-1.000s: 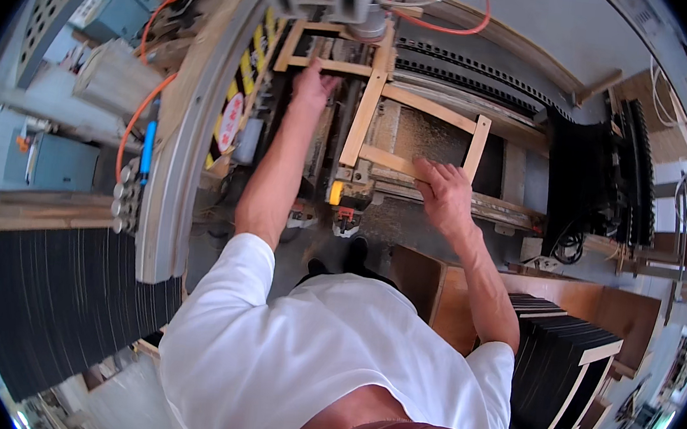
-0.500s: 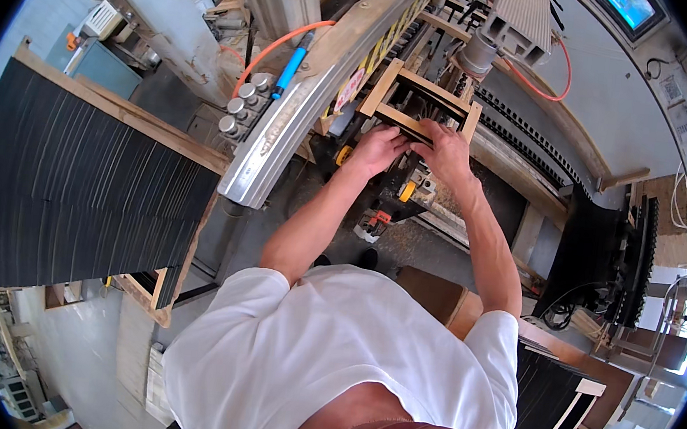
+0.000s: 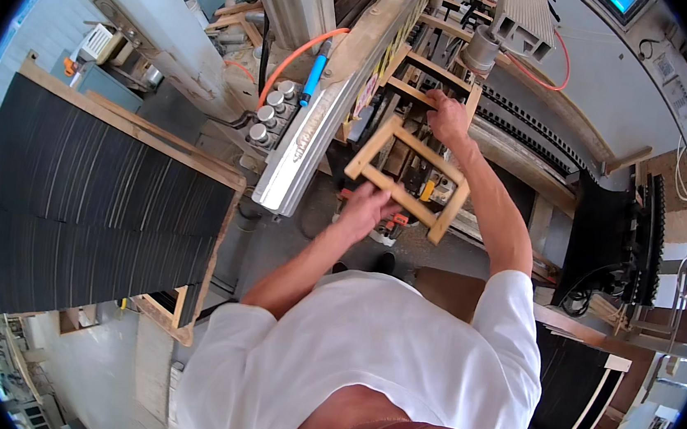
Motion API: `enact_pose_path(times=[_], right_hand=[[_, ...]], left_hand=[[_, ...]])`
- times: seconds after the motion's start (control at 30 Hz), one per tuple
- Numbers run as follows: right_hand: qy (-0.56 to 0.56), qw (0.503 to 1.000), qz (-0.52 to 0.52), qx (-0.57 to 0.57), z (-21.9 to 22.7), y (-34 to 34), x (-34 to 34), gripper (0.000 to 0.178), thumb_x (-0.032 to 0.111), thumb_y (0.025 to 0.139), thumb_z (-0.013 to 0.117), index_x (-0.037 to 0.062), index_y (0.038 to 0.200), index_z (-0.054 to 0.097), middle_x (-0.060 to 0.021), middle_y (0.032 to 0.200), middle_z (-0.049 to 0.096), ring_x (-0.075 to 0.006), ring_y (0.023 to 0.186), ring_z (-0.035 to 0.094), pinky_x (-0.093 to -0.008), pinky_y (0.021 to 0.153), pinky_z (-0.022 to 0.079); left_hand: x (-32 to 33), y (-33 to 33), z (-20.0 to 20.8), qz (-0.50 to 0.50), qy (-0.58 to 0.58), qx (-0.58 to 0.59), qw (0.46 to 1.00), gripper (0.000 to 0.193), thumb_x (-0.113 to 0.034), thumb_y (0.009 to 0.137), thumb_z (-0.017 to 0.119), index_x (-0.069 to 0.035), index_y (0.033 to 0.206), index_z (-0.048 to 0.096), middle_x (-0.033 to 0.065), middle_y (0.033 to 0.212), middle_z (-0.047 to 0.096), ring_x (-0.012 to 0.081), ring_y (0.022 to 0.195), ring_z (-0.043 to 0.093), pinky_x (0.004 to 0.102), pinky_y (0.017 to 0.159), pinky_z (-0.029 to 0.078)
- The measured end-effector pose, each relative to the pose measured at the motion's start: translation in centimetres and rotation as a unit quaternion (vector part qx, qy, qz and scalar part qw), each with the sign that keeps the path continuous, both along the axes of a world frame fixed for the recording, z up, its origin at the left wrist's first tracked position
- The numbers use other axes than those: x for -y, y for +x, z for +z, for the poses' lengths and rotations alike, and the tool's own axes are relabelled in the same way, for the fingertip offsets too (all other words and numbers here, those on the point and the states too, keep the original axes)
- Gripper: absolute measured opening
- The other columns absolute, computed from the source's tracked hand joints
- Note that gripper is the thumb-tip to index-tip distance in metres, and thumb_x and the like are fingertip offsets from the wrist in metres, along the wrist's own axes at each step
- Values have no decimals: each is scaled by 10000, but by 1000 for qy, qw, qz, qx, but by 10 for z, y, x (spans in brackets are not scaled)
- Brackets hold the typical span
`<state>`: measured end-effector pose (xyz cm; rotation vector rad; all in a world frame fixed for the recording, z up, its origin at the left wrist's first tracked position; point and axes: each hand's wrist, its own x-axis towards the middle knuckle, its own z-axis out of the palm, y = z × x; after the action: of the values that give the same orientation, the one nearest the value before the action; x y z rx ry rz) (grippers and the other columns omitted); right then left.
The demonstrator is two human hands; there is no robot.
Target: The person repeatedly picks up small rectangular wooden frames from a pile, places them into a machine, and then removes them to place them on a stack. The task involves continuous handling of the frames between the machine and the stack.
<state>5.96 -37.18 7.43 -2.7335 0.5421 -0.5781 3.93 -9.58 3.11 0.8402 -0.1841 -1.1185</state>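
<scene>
My left hand (image 3: 364, 214) is closed on the near rail of a small wooden frame (image 3: 414, 207), its fingers partly hidden beneath the wood. That frame hangs tilted in front of the machine. Farther off, a second wooden frame (image 3: 414, 91) sits between the machine's rails. My right hand (image 3: 449, 119) is at this second frame's near rail, with fingers curled against the wood. Below the held frame shows a machine part with red and black pieces (image 3: 392, 226).
A metal beam (image 3: 285, 172) with a blue pen-shaped tool (image 3: 316, 74) and round knobs (image 3: 270, 115) runs along the left. A tall stack of black-edged pieces (image 3: 101, 199) stands farther left. A motor head (image 3: 482, 50) hangs over the machine. More black-edged pieces (image 3: 571, 385) are at lower right.
Both hands were together at the frame in the machine. My left hand has drawn one frame toward me, apart from the other; my right hand remains by the machine.
</scene>
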Motion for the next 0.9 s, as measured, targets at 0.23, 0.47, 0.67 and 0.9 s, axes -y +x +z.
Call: enact_pose_path(times=[0.23, 0.47, 0.67, 0.9], right_hand=[[-80, 995, -6, -54, -4, 29, 20, 345, 76, 715, 606, 102, 1059, 593, -138, 912, 654, -325, 933, 588, -429, 806, 424], [-193, 976, 32, -90, 2, 47, 38, 211, 61, 750, 561, 92, 955, 598, -115, 776, 660, -275, 901, 599, -395, 822, 368], [-351, 913, 47, -202, 13, 84, 65, 151, 132, 759, 604, 97, 905, 596, -65, 787, 659, -219, 918, 567, -339, 809, 337], [-371, 889, 30, -265, 16, 128, 99, 75, 119, 773, 608, 129, 810, 673, -29, 808, 667, -211, 895, 589, -353, 841, 337]], left_hand=[[-103, -51, -18, -41, 60, -26, 997, 286, -96, 945, 454, -17, 1218, 422, 137, 1240, 502, 259, 1151, 512, 409, 973, 450], [-129, -55, -18, 14, 90, -90, 992, 304, -68, 928, 469, 5, 1218, 417, 155, 1241, 498, 275, 1156, 504, 439, 1001, 422], [-134, -76, -6, 82, 120, -124, 982, 332, -79, 910, 503, 35, 1209, 416, 151, 1251, 488, 288, 1170, 490, 439, 1034, 393], [-148, -85, -17, 152, 131, -120, 972, 320, -114, 896, 549, -2, 1188, 480, 130, 1222, 531, 260, 1142, 519, 409, 1000, 423]])
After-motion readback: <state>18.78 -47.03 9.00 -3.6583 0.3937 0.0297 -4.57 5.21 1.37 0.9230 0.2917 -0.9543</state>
